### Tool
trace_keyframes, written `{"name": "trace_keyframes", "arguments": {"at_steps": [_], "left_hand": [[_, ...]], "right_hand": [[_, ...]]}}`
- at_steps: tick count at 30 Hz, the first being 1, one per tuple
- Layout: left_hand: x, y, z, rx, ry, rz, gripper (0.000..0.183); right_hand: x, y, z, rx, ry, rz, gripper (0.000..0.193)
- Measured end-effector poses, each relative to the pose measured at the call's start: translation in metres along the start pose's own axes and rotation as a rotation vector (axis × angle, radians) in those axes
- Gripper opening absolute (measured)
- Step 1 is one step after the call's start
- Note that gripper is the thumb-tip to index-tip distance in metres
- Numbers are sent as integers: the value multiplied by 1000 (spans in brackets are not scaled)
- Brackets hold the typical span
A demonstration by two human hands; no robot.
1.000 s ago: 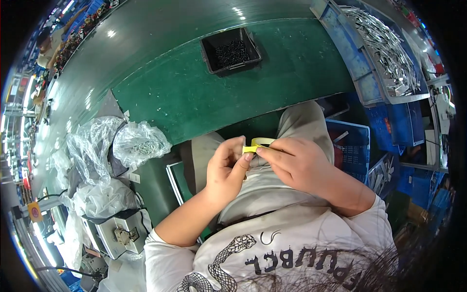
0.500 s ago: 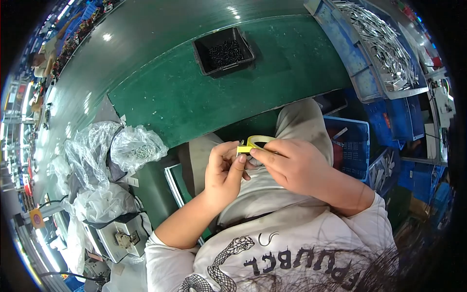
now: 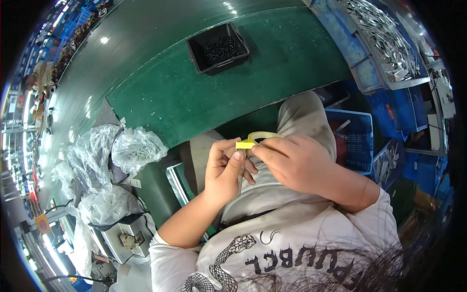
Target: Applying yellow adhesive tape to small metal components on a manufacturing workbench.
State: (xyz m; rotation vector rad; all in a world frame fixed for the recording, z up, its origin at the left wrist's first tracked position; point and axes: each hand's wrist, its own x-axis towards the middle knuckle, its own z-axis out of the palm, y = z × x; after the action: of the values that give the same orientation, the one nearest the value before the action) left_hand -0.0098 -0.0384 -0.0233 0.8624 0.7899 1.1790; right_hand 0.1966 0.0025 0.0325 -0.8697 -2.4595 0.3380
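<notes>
Above my lap, my right hand (image 3: 299,160) grips a roll of yellow tape (image 3: 265,134) between thumb and fingers. A short bright yellow strip (image 3: 244,145) runs from the roll to the fingertips of my left hand (image 3: 225,170). My left thumb and index finger are pinched together right beside that strip. Something thin and pale seems to sit in the left fingers, but they cover most of it and its kind does not show. Both hands nearly meet at the strip.
On the green table (image 3: 160,107) stands a black bin (image 3: 194,53) of small black parts. At right, a blue bin (image 3: 362,63) holds many thin metal pieces; a blue basket (image 3: 362,141) sits lower. Left are clear plastic bags (image 3: 138,151) and a grey metal device (image 3: 126,238).
The left fingers have shifted slightly at the strip, and the lower ones have spread a little. The roll has turned slightly in my right hand. The whole view has shifted a little.
</notes>
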Motion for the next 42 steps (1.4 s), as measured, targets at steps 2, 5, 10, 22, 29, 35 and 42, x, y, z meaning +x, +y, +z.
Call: {"name": "trace_keyframes", "arguments": {"at_steps": [2,5,10,22,29,35,42], "left_hand": [[0,0,-1,-18,-5,-16,27],[0,-2,-2,-30,-23,-16,27],[-1,-3,-4,-98,-41,-39,27],[-1,2,-3,-117,-53,-104,25],[0,2,-4,-155,-60,-126,24],[1,6,-4,-161,-67,-144,22],[7,12,2,62,6,-267,20]], "right_hand": [[-1,1,-1,-25,-19,-8,39],[-2,3,-2,-41,-22,-18,38],[-1,3,-6,-61,-59,-22,38],[-3,7,-6,-92,-73,-17,39],[-4,9,-4,-65,-93,-11,40],[-4,9,-6,-36,-117,2,41],[-7,13,1,-57,-74,4,40]]}}
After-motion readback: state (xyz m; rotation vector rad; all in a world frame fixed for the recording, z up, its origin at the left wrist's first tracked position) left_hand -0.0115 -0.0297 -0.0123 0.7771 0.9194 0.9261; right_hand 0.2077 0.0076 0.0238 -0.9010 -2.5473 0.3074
